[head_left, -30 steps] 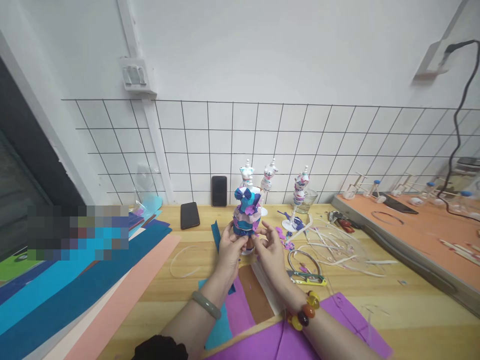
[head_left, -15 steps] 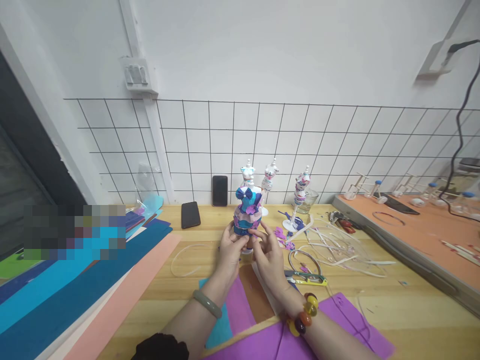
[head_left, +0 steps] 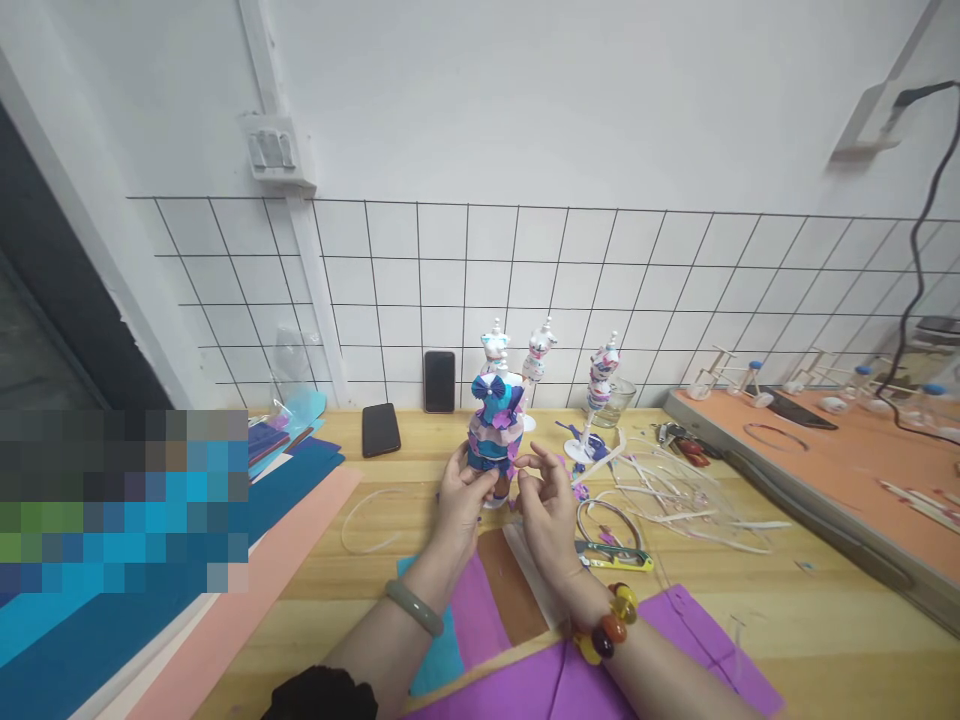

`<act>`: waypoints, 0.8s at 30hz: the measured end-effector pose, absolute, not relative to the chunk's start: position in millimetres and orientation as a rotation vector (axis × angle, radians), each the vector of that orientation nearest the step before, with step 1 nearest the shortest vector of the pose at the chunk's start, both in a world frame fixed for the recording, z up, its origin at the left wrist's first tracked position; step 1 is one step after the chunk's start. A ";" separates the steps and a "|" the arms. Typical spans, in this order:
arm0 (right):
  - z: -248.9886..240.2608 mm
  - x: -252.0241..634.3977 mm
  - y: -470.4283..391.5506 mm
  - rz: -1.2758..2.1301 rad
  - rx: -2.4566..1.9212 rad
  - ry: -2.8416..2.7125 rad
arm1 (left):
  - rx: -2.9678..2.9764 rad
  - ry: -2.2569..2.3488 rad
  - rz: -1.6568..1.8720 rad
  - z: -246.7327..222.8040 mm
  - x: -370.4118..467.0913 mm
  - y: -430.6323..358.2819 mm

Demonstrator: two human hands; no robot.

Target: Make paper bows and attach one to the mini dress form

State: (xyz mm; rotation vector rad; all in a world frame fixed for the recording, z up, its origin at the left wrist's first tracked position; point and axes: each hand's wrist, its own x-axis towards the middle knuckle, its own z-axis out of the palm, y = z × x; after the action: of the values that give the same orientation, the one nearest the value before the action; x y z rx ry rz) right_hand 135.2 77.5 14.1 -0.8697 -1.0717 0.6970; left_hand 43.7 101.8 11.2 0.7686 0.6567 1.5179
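A miniature dress form [head_left: 496, 420] wears a layered paper or fabric dress in blue, pink and purple with a dark blue bow. It stands upright near the middle of the table. My left hand [head_left: 465, 492] is closed around the lower left of its skirt. Just right of the skirt, a small gap away, is my right hand [head_left: 547, 490]. Its thumb and forefinger are drawn together in a pinch; anything between them is too small to make out. Under my wrists lie strips of turquoise, purple and brown sheet [head_left: 514, 590].
Behind stand white mini dress forms [head_left: 541, 350] and another dress form [head_left: 602, 375] beside a glass [head_left: 616, 402]. To the right lie yellow-handled scissors [head_left: 619, 557] and tangled clear strips [head_left: 675, 490]. Coloured sheets [head_left: 247, 560] cover the left side; a black phone [head_left: 381, 430] lies behind.
My right hand has drawn slightly right, off the skirt it was touching. My left hand keeps its hold, and the dress form stays in place.
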 end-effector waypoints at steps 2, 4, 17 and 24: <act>13.8 137.5 81.6 0.712 -0.894 -1.044 | 0.763 0.664 1.516 12.3 43.8 102.2; 12.8 138.5 85.2 0.737 -0.920 -1.050 | 0.760 0.662 1.514 13.4 43.9 102.4; 16.0 138.3 93.7 0.881 -0.870 -1.046 | 0.766 0.623 1.499 9.6 44.3 104.7; 20.7 137.6 93.5 0.905 -0.853 -1.035 | 0.785 0.591 1.493 9.4 43.1 103.4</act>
State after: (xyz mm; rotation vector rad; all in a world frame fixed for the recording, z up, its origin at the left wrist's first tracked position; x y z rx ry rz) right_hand 137.6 93.5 20.7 -0.8531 -1.0354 0.9051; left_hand 43.1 103.4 9.4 0.7852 0.5907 1.4929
